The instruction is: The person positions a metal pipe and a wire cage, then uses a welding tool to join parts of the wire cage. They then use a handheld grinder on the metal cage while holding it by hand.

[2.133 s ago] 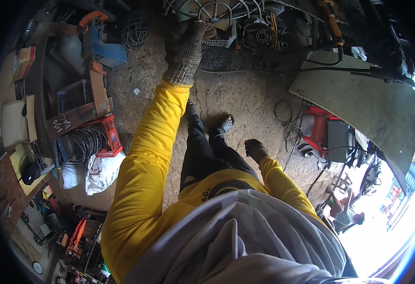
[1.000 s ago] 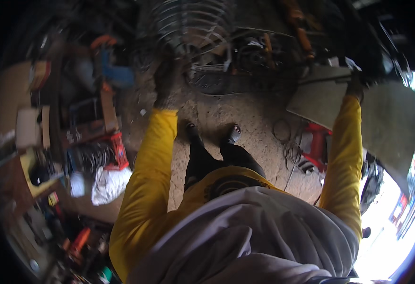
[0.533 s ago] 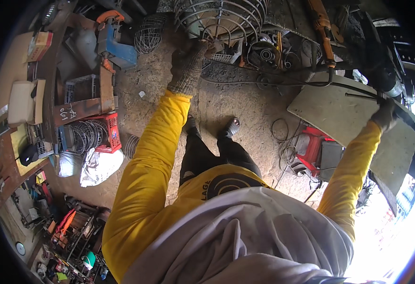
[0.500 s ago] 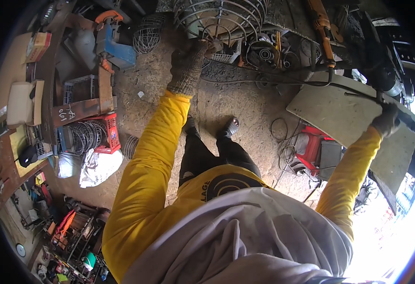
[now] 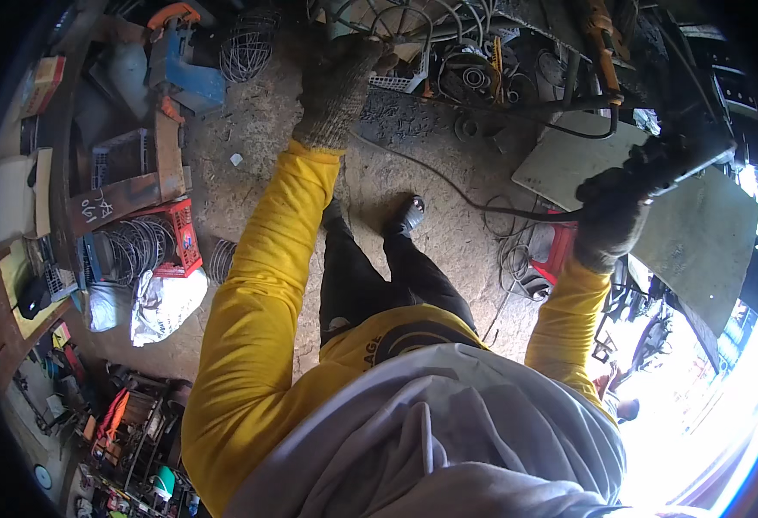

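Rough floor [image 5: 249, 194] below us; ahead, our left hand [image 5: 336, 82] clasps the wire cage [image 5: 405, 13], likely steadying it, while our right hand [image 5: 612, 216] grips a black corded power tool [image 5: 671, 161], held apart.

Yellow sleeves [image 5: 266, 259], dark trousers [image 5: 357, 281]; hands [image 5: 334, 86] in knit gloves [image 5: 608, 226].

Head-worn fisheye looks down over the floor [image 5: 452, 250]
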The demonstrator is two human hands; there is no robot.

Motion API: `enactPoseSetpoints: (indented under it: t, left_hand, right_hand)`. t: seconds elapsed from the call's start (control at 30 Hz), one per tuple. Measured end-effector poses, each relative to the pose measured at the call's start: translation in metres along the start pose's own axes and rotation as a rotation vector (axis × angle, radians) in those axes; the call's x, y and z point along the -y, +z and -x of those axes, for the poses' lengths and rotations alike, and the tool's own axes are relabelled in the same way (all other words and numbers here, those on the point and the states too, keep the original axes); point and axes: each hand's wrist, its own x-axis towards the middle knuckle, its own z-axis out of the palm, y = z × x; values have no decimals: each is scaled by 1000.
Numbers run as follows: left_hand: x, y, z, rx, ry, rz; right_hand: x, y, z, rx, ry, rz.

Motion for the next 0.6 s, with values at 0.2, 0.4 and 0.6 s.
enactPoseSetpoints:
  t: [0.2, 0.4, 0.6]
  left_hand:
    - [3, 0, 1, 15, 61, -19]
    - [2, -14, -7, 85, -5, -296]
    - [25, -37, -15, 198, 56, -279]
  right_hand:
    - [-22, 31, 24, 22, 112, 229]
    - [-48, 44, 29, 81, 79, 178]
    - [-58, 56, 37, 127, 151, 244]
